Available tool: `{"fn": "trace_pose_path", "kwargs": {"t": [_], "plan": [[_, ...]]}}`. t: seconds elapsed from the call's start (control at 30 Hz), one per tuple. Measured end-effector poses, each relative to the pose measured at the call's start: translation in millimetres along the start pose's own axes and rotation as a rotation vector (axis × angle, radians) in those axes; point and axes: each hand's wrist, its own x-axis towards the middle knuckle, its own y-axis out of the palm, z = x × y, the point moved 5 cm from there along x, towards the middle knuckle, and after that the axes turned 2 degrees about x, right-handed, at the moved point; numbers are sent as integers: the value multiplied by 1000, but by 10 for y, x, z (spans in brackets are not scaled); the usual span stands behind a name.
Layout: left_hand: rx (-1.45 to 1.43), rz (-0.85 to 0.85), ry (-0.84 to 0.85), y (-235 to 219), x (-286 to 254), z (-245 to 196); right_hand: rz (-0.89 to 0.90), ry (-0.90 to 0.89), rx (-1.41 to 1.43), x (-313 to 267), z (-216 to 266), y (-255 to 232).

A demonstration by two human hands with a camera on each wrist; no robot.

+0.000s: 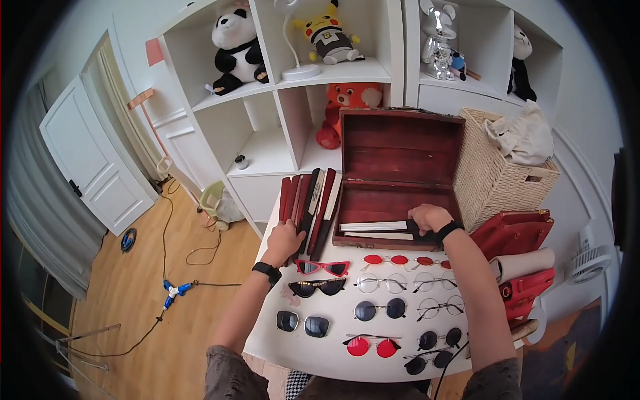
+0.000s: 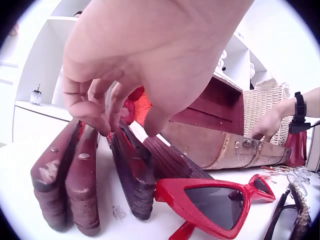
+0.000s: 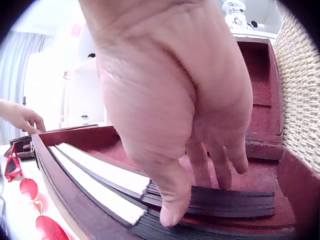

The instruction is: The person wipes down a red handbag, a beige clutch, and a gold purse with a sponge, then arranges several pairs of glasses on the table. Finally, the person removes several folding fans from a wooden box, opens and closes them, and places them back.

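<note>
Several folded fans with dark red and black ribs (image 1: 287, 200) stand side by side at the table's left. My left hand (image 1: 283, 243) is over their near ends; in the left wrist view its thumb and curled fingers hold the top of a dark fan (image 2: 134, 175). An open red wooden case (image 1: 400, 157) stands to their right. Inside it, along the front wall, lie two black fans with white edges (image 3: 220, 200). My right hand (image 1: 430, 220) reaches in, its thumb before the inner fan and its fingers behind, gripping it.
Rows of glasses and sunglasses (image 1: 380, 310) cover the table in front of the case. A wicker basket (image 1: 497, 180) and red bags (image 1: 513, 237) are at the right. White shelves (image 1: 283, 137) with plush toys stand behind.
</note>
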Motion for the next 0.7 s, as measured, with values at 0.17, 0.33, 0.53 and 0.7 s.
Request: {"fn": "trace_pose_path", "kwargs": {"t": [0.17, 0.33, 0.53, 0.7], "plan": [[16, 131, -17, 61, 99, -39, -170, -114, -84, 169, 98, 85], [90, 205, -49, -2, 131, -113, -188, -117, -114, 112, 197, 85], [-4, 266, -18, 107, 216, 11, -215, -103, -100, 42, 240, -54], [-59, 182, 0, 116, 188, 66, -282, -86, -85, -167, 433, -265]]}}
